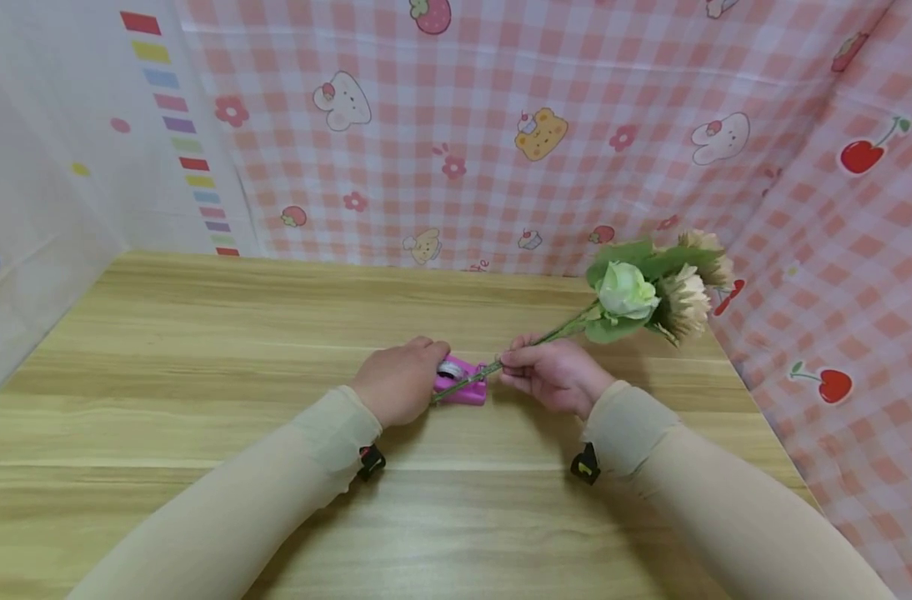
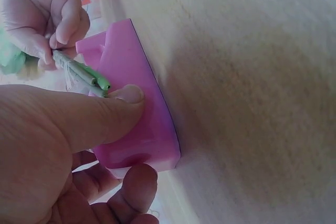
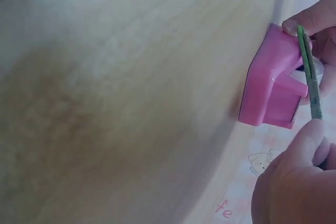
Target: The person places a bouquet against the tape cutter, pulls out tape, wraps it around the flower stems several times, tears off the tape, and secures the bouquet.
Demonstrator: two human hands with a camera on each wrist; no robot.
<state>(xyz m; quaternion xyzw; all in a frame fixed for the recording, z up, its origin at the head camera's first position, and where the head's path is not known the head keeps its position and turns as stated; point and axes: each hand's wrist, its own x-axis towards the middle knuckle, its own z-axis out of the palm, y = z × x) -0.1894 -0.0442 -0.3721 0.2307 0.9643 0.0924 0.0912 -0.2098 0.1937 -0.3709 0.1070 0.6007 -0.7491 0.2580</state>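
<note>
A pink tape dispenser (image 1: 467, 397) stands on the table, its clear tape roll (image 1: 449, 370) showing on top. My left hand (image 1: 401, 381) grips the dispenser's left end, the thumb (image 2: 113, 111) lying along its side in the left wrist view. My right hand (image 1: 559, 377) pinches the stems of a small bunch of artificial flowers (image 1: 627, 292), a pale green rose with beige blooms. The bunch leans toward the upper right. Its bare green stems (image 3: 310, 72) pass over the dispenser, their cut ends close to my left thumb. The dispenser's toothed edge (image 3: 297, 113) faces my right hand.
The wood-grain table (image 1: 223, 350) extends around both hands. A pink checked cloth (image 1: 426, 108) hangs behind it, with another at the right side and a white dotted cloth (image 1: 43, 150) at the left. Dark devices sit under both wrists.
</note>
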